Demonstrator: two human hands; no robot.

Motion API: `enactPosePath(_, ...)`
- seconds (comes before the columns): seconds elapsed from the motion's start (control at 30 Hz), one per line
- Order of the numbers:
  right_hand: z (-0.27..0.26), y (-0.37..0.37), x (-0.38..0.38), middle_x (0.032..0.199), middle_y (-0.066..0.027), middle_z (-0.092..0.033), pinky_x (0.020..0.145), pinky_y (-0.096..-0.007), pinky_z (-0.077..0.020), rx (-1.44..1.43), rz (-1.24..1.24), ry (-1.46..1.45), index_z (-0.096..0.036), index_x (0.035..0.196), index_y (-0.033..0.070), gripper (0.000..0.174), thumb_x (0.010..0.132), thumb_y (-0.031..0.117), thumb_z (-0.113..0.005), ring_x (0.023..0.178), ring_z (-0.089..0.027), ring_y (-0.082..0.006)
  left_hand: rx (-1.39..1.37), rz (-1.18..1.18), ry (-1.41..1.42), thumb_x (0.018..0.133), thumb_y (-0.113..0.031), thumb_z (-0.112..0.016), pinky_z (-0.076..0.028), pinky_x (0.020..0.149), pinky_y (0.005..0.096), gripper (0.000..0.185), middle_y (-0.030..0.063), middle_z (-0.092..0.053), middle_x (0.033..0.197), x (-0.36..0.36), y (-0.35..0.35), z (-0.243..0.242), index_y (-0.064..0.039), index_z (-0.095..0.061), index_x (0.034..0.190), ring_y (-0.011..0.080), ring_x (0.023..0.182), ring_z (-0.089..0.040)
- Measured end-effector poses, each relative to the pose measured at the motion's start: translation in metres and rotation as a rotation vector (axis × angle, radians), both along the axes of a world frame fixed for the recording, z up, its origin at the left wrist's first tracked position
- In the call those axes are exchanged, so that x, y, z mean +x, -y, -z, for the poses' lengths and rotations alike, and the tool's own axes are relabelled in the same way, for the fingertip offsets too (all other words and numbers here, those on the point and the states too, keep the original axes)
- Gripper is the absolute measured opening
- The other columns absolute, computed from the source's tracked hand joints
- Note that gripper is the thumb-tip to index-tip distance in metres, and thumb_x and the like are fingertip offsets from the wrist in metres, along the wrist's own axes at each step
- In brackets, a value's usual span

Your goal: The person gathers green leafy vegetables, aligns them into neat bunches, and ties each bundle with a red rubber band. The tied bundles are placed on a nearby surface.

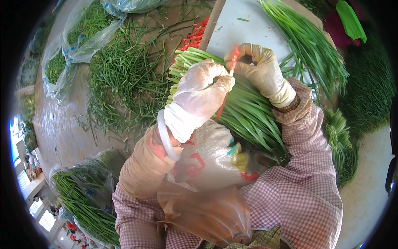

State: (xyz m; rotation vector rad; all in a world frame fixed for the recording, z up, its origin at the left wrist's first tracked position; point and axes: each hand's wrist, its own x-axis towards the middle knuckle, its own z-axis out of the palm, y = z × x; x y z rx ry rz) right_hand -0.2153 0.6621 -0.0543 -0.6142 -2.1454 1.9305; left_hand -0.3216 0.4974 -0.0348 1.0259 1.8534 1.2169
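A thick bunch of garlic chives [252, 109], pale cut stems to the upper left, lies in front of me. A red plastic tie [222, 107] runs around its middle, and the tie's end sticks up between my hands. My left hand [202, 90], in a whitish glove, rests over the bunch and pinches the tie between thumb and forefinger. My right hand [258, 67], in a stained glove, has its thumb and forefinger at the upper end of the same tie. Parts of the stems are hidden under my left hand.
Loose chives [267, 12] lie on a white board [239, 28]. Red ties [197, 32] are heaped beside it. Green trimmings [124, 68] cover the floor at left, near a clear plastic bag [67, 56]. A printed woven sack [211, 155] sits before my lap; more bunches [339, 143] lie right.
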Motion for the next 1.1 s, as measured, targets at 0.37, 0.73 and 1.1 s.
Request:
enactPosePath(0.37, -0.023, 0.003, 0.008, 0.093, -0.0079, -0.071, 0.076, -0.0308, -0.0535, 0.352, -0.095, -0.175, -0.072, 0.101, 0.003, 0.012, 0.093, 0.012, -0.069, 0.086, -0.068, -0.0187, 0.068, -0.088, -0.071, 0.088, -0.003, -0.07, -0.053, 0.076, 0.0284, 0.008, 0.0059, -0.069, 0.089, -0.003, 0.002, -0.006, -0.002, -0.069, 0.096, 0.014, 0.081, -0.063)
enactPosePath(0.73, -0.023, -0.039, -0.02, 0.085, -0.0091, -0.067, 0.069, -0.0332, -0.0525, 1.012, -0.081, -0.248, -0.067, 0.091, 0.001, 0.012, 0.093, 0.012, -0.069, 0.076, -0.064, -0.0241, -0.269, 0.475, -0.99, 0.064, -0.056, -0.083, -0.019, 0.12, 0.0555, 0.125, 0.0157, -0.038, 0.154, -0.025, 0.009, -0.017, -0.005, -0.019, 0.158, 0.0304, 0.145, -0.035)
enactPosePath(1.1, -0.059, 0.077, 0.049, 0.08, -0.0084, -0.067, 0.059, -0.0266, -0.0413, -0.478, 0.098, -0.089, -0.065, 0.09, 0.004, 0.023, 0.1, 0.024, -0.059, 0.063, -0.05, -0.0118, -0.37, 0.025, -1.159, 0.06, -0.046, -0.086, -0.04, 0.099, 0.0443, 0.089, 0.011, -0.06, 0.114, -0.013, -0.042, 0.016, -0.002, -0.05, 0.13, 0.0259, 0.11, -0.056)
